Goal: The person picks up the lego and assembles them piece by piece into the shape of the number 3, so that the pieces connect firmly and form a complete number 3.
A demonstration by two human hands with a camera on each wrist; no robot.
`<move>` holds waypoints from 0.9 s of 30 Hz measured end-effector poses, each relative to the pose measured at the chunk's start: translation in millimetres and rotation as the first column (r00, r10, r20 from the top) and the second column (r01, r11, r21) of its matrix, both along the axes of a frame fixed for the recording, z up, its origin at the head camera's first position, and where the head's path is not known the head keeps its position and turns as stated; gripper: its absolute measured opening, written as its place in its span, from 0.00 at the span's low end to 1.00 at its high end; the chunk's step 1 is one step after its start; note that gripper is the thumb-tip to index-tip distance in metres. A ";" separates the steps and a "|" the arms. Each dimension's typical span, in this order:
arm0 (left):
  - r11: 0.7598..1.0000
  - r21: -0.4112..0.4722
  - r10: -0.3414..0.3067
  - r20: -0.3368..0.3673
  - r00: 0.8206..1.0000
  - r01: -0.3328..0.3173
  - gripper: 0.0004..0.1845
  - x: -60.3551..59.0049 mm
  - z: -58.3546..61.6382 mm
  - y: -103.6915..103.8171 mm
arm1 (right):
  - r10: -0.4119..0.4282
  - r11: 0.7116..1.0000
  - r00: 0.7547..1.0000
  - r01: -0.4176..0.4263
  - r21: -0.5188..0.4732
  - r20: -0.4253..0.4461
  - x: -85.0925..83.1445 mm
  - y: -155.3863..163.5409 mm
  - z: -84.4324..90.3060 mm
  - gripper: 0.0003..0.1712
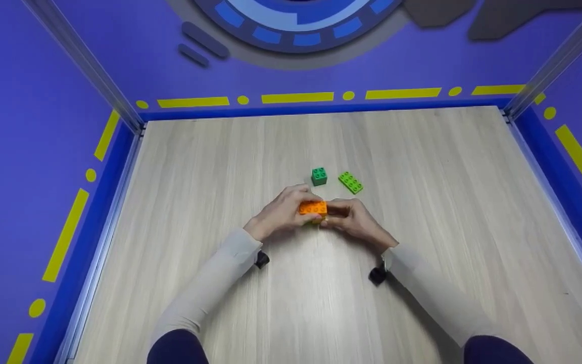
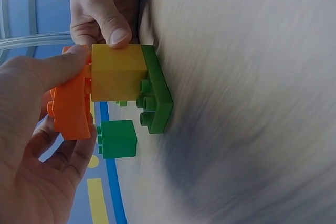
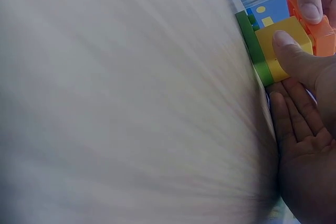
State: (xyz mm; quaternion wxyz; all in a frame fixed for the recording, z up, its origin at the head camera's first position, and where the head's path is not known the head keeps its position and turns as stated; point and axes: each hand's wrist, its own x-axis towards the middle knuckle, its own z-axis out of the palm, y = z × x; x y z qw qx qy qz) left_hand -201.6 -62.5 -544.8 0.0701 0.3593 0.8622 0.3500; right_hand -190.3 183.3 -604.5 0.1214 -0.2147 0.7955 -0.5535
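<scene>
Near the middle of the table, my left hand (image 1: pixel 283 208) pinches an orange building brick (image 2: pixel 72 103) between thumb and fingers. The orange brick lies over a yellow brick (image 2: pixel 118 77), slightly tilted, with some of the yellow one's studs showing between them in the left wrist view. Under the yellow brick is a flat green studded plate (image 2: pixel 160 95), whose studs stick out past one side. My right hand (image 1: pixel 359 221) holds the yellow brick, its thumb pressed on one face and its fingers around the far side, partly hidden.
Just beyond the hands stands a small green brick (image 1: pixel 319 177). To its right lies a light green studded plate (image 1: pixel 350 183). Blue panels with yellow marks (image 1: pixel 297 97) wall the wooden table (image 1: pixel 210 167) at the back and both sides.
</scene>
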 end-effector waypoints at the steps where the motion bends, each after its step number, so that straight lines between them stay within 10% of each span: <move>1: 1.000 -0.004 0.000 -0.006 1.000 0.000 0.19 0.5 -0.2 0.1 | 0.000 1.000 1.000 0.000 -0.005 0.001 0.3 0.2 0.1 0.27; 13: 0.998 -0.065 -0.031 -0.104 0.994 0.024 0.21 1.2 0.9 1.4 | 0.018 1.000 1.000 -0.018 -0.002 -0.006 -1.1 2.1 0.1 0.27; 27: 0.999 0.042 0.018 -0.028 0.999 -0.017 0.26 4.1 -6.6 -6.4 | 0.005 1.000 1.000 -0.006 0.007 0.023 -1.0 0.7 1.8 0.28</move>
